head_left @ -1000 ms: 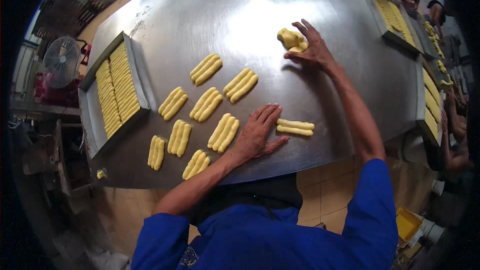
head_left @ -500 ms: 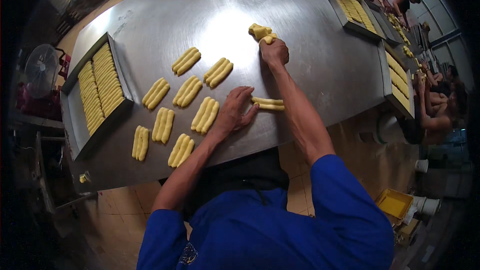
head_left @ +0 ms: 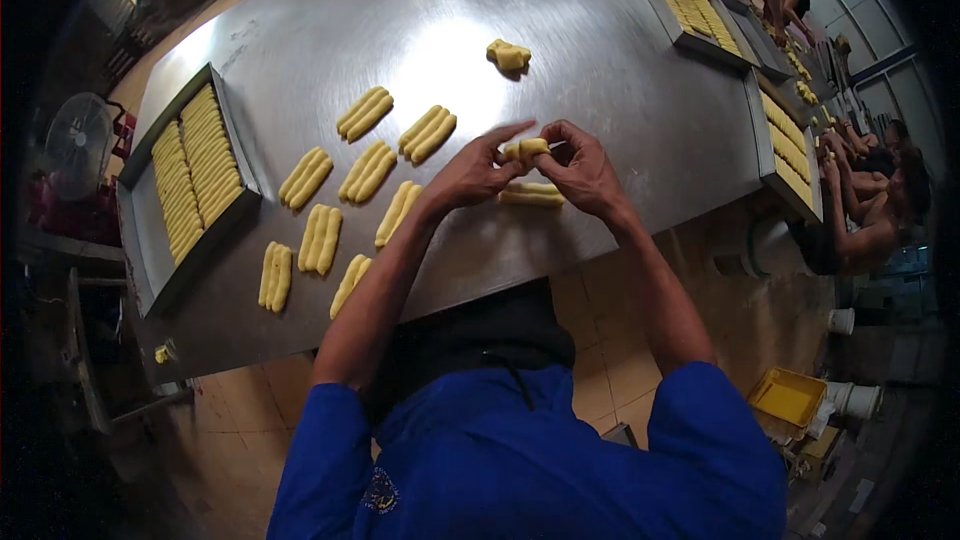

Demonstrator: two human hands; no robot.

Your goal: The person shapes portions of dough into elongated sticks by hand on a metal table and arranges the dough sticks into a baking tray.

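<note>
Between my two hands is a short piece of yellow dough, held just above the metal table. My left hand grips its left end, with some fingers stretched past it. The fingers of my right hand pinch the other end. Right below them lie dough rolls placed side by side, partly hidden by the hands. Farther off sits a lump of dough. To the left of my hands, several groups of joined dough rolls rest on the table, some partly covered by my left forearm.
A metal tray with rows of dough rolls stands at the table's left edge. More filled trays line the right side. Co-workers are at the far right. The steel table ends close in front of my body.
My right hand has come back from the dough lump with a small piece. My left hand has moved right to meet it, and both now hold the piece.
</note>
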